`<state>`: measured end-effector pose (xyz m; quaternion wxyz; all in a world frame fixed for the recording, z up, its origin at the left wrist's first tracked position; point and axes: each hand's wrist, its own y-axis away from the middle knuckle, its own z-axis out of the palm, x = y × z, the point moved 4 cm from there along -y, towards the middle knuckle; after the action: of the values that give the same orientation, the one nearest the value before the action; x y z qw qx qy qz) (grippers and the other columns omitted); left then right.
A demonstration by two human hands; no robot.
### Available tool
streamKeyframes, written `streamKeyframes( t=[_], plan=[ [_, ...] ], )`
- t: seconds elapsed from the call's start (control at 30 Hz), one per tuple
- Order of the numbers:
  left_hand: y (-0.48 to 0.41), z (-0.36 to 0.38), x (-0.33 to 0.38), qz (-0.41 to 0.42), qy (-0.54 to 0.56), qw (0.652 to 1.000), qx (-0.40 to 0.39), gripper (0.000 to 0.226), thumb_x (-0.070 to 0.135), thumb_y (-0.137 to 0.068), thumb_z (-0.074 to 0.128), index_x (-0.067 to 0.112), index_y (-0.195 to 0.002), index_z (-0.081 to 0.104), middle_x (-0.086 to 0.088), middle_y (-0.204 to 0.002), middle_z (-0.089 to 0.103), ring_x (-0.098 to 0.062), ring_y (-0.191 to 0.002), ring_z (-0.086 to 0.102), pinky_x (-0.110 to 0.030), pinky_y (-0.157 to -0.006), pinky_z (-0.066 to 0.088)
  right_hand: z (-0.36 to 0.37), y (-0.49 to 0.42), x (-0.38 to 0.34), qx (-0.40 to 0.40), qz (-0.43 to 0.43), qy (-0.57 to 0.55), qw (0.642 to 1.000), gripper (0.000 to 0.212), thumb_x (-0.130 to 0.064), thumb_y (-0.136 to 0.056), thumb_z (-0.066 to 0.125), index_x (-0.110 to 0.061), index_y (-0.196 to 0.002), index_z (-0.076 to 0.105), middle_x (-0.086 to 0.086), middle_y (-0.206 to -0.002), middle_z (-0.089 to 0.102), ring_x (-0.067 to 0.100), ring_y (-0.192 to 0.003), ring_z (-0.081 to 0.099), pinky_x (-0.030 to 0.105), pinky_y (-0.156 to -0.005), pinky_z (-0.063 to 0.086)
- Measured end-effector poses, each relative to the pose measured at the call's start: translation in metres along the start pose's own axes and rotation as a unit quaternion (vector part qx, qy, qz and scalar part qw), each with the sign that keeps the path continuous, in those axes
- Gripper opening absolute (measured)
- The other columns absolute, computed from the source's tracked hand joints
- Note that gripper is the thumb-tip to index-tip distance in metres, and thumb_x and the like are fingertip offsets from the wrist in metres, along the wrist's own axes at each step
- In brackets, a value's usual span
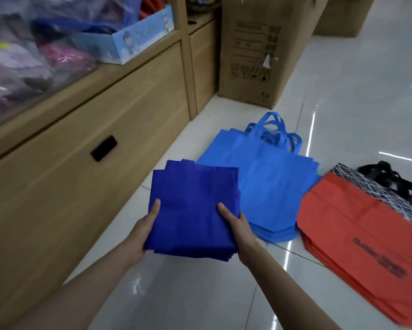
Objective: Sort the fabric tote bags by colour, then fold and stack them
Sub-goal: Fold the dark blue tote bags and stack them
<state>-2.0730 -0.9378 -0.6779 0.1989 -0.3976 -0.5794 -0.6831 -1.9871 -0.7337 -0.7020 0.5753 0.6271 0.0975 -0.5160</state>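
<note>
The folded stack of dark blue tote bags (193,206) is uniform in colour, with layered edges slightly offset. The left hand (144,232) grasps its left edge and the right hand (238,229) its right edge, thumbs on top. It is held over the floor (343,91), near the cabinet (81,163). The light blue bags (267,182) lie flat just beside it, handles toward the cardboard box (255,55). The red bags (357,234) overlap a patterned bag (357,179). The floor is glossy white tile.

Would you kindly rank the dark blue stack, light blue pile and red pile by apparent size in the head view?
1-2. The light blue pile and the red pile look alike; the red one is nearer and cropped, so unranked.
3. The dark blue stack, smallest, though held nearer.
</note>
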Motion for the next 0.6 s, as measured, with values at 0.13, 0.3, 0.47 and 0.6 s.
streamKeyframes(
  t=[0.13, 0.3, 0.47, 0.6],
  plan=[
    [-0.016, -0.056, -0.005, 0.023, 0.002, 0.998, 0.057, 0.042, 0.071, -0.080, 0.042, 0.037, -0.099, 0.059, 0.007, -0.103, 0.067, -0.017, -0.098, 0.063, -0.033, -0.078, 0.051, 0.060, -0.012, 0.022, -0.022, 0.023, 0.001, 0.999, 0.071, -0.052, -0.076, 0.070, -0.021, -0.132, 0.040, 0.002, -0.122, 0.057, 0.022, -0.102, 0.060, 0.037, -0.081, 0.053],
    [-0.052, -0.091, -0.015, 0.026, -0.014, 0.998, 0.063, 0.039, 0.064, -0.085, 0.046, 0.033, -0.106, 0.056, 0.011, -0.099, 0.063, -0.012, -0.094, 0.061, -0.031, -0.078, 0.048, 0.093, -0.037, 0.055, -0.028, 0.047, -0.019, 0.998, 0.075, -0.063, -0.075, 0.062, -0.022, -0.134, 0.038, 0.003, -0.123, 0.058, 0.024, -0.104, 0.060, 0.038, -0.083, 0.054],
    [-0.087, -0.124, -0.021, 0.033, -0.106, 0.983, 0.145, 0.040, 0.061, -0.086, 0.048, 0.023, -0.085, 0.059, 0.004, -0.089, 0.063, -0.013, -0.079, 0.058, -0.031, -0.068, 0.044, 0.120, -0.060, 0.079, -0.054, 0.014, -0.016, 0.998, 0.079, -0.072, -0.077, 0.044, -0.031, -0.142, 0.029, -0.003, -0.130, 0.053, 0.019, -0.109, 0.059, 0.035, -0.085, 0.054],
    [-0.100, -0.146, -0.012, 0.149, -0.365, 0.866, 0.309, 0.056, 0.059, -0.090, 0.034, 0.008, -0.086, 0.057, -0.012, -0.090, 0.064, -0.029, -0.078, 0.058, -0.040, -0.072, 0.049, 0.145, -0.078, 0.089, -0.047, -0.013, 0.025, 0.998, 0.077, -0.068, -0.085, 0.040, -0.033, -0.149, 0.014, -0.003, -0.144, 0.039, 0.020, -0.122, 0.050, 0.042, -0.102, 0.045]
  ],
)
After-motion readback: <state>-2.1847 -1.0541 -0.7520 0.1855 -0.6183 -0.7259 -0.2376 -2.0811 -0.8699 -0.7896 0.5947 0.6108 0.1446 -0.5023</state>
